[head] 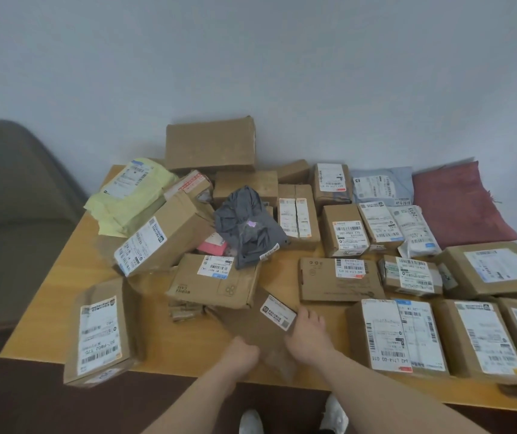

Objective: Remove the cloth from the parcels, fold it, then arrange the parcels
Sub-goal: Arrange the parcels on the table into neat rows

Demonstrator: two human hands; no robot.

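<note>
Fingers [308,317] of the right hand [308,336] are lying spread on a flat brown parcel [260,327] at the desk's [47,308] near edge, while the left hand [240,352] is curling closed on its near side. Around it, other parcels are crowding the desk, and the folded red cloth [460,208] is resting at the far right corner.

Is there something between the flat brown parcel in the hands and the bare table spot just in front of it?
Nothing visible. The flat brown parcel lies under both hands, and the bare table beyond it is open, between the parcel marked "BOBUS" and the flat box.
</note>
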